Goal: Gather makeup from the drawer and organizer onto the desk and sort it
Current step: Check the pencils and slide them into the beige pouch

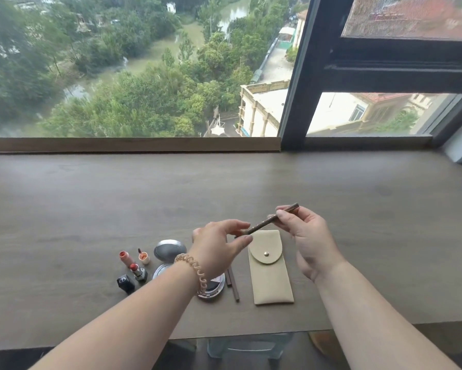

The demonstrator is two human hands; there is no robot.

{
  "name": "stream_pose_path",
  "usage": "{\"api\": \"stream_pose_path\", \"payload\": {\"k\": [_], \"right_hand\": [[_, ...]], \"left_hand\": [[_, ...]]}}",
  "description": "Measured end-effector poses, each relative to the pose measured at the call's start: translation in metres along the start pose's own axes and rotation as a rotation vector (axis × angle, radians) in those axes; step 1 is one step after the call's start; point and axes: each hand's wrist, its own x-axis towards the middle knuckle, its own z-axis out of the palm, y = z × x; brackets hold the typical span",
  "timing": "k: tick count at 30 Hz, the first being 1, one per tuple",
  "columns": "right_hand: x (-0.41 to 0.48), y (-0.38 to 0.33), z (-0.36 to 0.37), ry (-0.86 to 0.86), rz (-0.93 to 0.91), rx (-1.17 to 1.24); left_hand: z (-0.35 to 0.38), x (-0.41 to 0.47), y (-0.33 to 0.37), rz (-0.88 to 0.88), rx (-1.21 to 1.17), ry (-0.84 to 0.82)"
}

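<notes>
I held a brown pencil (270, 219) above the table (358, 209), both hands on it. My right hand (308, 236) had its grip clamped near the upper end, thumb and fingers pinched round the shaft. My left hand (219, 245) pinched the lower end, fingertips together on it. The pencil tilted up to the right, clear of the table.

Right under the grip lay a beige pouch (270, 271), flap snapped shut, flat on the table. Just left of it, below my left grip, lay two more brown pencils (235, 287) side by side. Further left, partly under my left wrist, sat an open round compact (210, 289) and a silver oval case (169, 250). Beyond those stood a cluster of lipsticks (136, 269), some uncapped, and a black cap (125, 283). A coiled hair tie (195, 269) was on my left wrist.
</notes>
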Motion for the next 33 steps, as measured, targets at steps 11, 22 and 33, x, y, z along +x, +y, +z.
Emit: {"api": "stream_pose_path", "payload": {"k": [11,22,33], "right_hand": [[-0.005,-0.007,0.006,-0.014,0.044,-0.230],[0.024,-0.054,-0.098,0.637,-0.004,-0.168],[-0.022,0.101,-0.027,-0.232,-0.505,-1.481]], "left_hand": [[0.000,-0.002,0.006,0.065,-0.072,-0.040],[-0.030,-0.025,-0.067,-0.241,-0.161,-0.031],[0.031,-0.017,-0.051,-0.345,-0.227,-0.077]]}}
